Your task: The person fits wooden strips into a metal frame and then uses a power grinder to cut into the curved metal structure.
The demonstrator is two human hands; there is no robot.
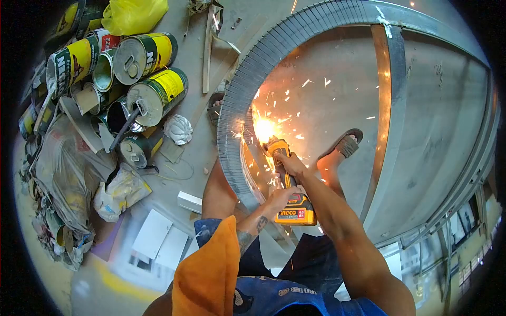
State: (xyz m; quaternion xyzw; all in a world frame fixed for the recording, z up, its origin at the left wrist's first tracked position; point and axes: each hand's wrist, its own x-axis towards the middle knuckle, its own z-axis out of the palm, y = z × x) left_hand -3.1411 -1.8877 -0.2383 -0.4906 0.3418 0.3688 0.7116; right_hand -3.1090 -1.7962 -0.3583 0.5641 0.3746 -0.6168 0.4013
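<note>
A yellow and black cordless angle grinder (296, 215) with an INGCO battery is gripped in both my hands. My right hand (290, 162) wraps round its body near the head. Closer to the battery, my left hand (280, 201) closes on the handle. Bright sparks burst where the grinder's head meets the inner side of a curved metal frame (237, 84), whose bent band is scored with many close slits. Glare hides the disc. A straight metal crossbar (380, 100) spans the frame to the right of my hands.
Several paint cans (171, 87) lie heaped at left, beside a yellow plastic bag (134, 17) and filled sacks (76, 158). A wooden strip (207, 55) lies on the floor. My sandalled foot (348, 145) stands inside the frame. An orange cloth (205, 268) hangs over my shoulder.
</note>
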